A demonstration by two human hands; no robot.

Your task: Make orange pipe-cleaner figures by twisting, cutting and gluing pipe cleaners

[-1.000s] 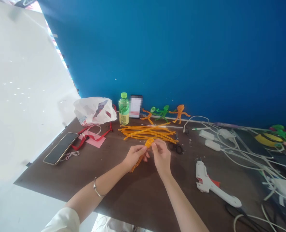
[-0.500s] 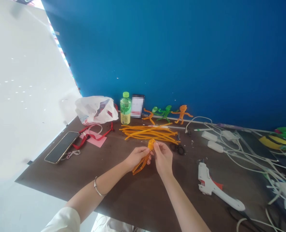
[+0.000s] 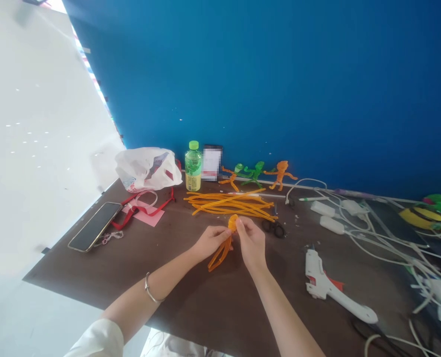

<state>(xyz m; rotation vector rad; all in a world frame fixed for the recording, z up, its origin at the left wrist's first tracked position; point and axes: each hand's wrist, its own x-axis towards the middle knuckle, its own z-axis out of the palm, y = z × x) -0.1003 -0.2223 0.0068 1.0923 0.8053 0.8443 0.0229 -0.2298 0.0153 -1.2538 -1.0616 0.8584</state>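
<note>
Left fingers (image 3: 219, 231) partly out of sight (behind orange stems (image 3: 225, 248))

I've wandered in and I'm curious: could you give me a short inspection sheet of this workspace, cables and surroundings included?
Surface: dark table, small scraps on it.
Materials: loose orange strands crossing in a pile; a wound orange piece with looped ends hanging.
Clutter: phone, white bag, bottle, glue gun.
Hands: left hand and right hand both pinch the wound orange piece.
Cables: white cables, tangled at the right.
Surroundings: blue panel behind, small figures before it.
</note>
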